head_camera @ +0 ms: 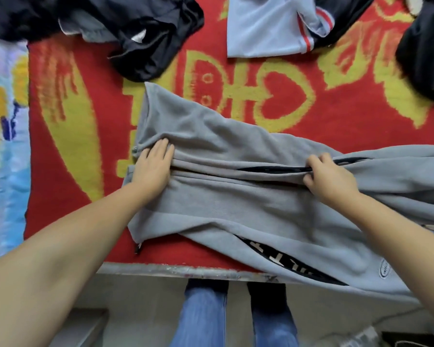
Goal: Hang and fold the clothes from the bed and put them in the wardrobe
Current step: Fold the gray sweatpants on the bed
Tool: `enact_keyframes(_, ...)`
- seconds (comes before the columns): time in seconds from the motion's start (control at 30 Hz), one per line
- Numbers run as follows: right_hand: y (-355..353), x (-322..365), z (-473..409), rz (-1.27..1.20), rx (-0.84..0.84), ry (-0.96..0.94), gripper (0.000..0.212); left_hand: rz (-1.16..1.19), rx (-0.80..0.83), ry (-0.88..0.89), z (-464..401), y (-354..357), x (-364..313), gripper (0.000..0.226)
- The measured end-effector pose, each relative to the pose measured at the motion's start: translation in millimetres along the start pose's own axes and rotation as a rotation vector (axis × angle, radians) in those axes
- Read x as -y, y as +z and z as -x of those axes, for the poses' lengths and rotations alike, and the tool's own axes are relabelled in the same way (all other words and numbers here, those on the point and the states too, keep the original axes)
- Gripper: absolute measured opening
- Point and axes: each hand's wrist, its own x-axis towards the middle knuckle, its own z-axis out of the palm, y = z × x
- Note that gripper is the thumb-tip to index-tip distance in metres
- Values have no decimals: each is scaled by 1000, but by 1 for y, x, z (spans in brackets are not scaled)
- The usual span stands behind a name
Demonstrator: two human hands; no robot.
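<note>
Grey sweatpants (pixel 248 204) lie under both hands: left hand (pixel 154 166) pressed flat, right hand (pixel 332 179) pinching a fold.

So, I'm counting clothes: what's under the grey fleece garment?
Under the grey fleece garment the red and yellow patterned blanket shows all round. Whether other clothes lie beneath is hidden.

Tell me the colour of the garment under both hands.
Grey garment, with black trim at its openings; clearest in the head view.
</note>
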Motion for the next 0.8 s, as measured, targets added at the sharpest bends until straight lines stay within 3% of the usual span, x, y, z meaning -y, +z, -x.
enact_keyframes(0.1,-10,-2,12,-117,-72,40,18,8,-95,10,-7,-17,12,20)
enact_keyframes(0.2,-19,1,22,-168,-133,46,25,111,-175,-73,-10,-38,26,15)
enact_keyframes(0.3,-28,0,27,-145,-52,34,28,394,-278,-108,-6,-65,37,13)
enact_keyframes(0.37,-41,-2,33,-127,126,-24,24,611,-231,-102,10,-95,38,15)
enact_keyframes(0.47,-76,-11,47,-204,329,-80,17,764,18,-30,41,-145,47,16)
enact_keyframes(0.53,-108,-18,53,-304,341,-69,17,757,107,-24,49,-177,57,16)
enact_keyframes(0.73,-151,-18,2,-504,79,5,17,621,-11,-64,-27,-220,71,13)
enact_keyframes(0.8,-133,-7,-32,-521,1,51,37,442,20,-137,-68,-202,75,34)
